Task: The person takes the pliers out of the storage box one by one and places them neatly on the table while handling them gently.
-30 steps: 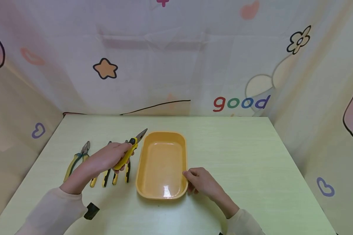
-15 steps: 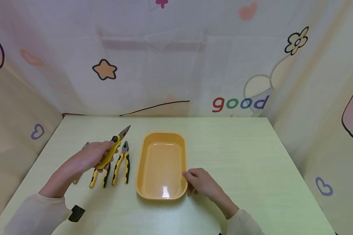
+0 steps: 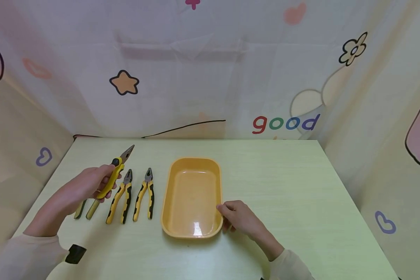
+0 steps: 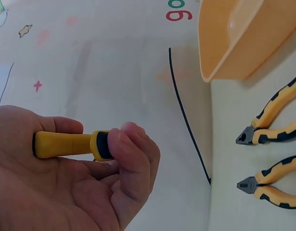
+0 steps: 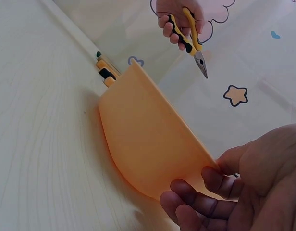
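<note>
Needle-nose pliers point(image 3: 109, 182) with yellow and black handles are held in my left hand point(image 3: 85, 184), raised over the table's left side, their metal nose pointing away to the upper right. In the left wrist view the fingers curl around the pliers' handle point(image 4: 66, 144). My right hand point(image 3: 243, 217) pinches the right rim of an orange-yellow plastic tray point(image 3: 195, 198), which has nothing in it. The right wrist view shows thumb and fingers at the edge of the tray point(image 5: 143, 134).
Two yellow-and-black pliers, one pair point(image 3: 149, 175) nearer the tray and another pair point(image 3: 128, 177) to its left, lie on the pale table point(image 3: 273, 186). Farther left, pliers with dull yellow-green handles point(image 3: 92, 210) are mostly hidden under my left hand. A printed curtain point(image 3: 196, 77) surrounds the table.
My left hand has moved left with the needle-nose pliers, away from the tray, uncovering the two yellow-and-black pairs and covering the leftmost pliers. The right hand and the tray stay in place.
</note>
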Action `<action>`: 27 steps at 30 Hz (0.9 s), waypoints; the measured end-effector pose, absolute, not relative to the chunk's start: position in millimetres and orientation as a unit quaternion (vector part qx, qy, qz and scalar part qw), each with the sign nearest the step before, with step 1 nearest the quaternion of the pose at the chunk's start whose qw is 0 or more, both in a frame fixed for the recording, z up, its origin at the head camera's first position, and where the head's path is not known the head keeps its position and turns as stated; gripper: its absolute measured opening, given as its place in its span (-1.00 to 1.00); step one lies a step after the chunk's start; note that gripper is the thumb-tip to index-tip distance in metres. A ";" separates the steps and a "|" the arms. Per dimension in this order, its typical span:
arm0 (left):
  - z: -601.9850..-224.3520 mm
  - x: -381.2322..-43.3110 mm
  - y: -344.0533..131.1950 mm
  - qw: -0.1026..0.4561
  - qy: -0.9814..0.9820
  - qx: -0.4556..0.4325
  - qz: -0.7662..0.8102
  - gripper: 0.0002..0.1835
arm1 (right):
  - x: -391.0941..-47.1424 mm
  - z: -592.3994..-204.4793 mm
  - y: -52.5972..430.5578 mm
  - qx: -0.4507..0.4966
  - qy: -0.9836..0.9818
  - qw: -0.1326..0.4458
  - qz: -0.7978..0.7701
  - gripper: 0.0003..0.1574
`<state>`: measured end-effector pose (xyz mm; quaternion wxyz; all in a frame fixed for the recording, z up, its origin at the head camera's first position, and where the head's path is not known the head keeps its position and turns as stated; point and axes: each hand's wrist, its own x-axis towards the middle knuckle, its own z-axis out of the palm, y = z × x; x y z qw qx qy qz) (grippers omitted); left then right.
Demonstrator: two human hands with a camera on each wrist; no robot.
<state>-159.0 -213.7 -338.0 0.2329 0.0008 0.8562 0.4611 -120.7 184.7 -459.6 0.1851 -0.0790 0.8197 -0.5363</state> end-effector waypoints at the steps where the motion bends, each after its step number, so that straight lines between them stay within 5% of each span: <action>1: -338.3 -159.5 -216.0 0.232 0.855 0.000 0.465 -0.49 | -120.4 -459.8 184.9 -0.079 0.819 0.185 -0.537 -0.48; 27: -359.4 -160.5 -292.8 0.207 0.848 -0.039 0.487 -0.28 | -122.0 -461.4 186.4 -0.089 0.825 0.190 -0.525 -0.42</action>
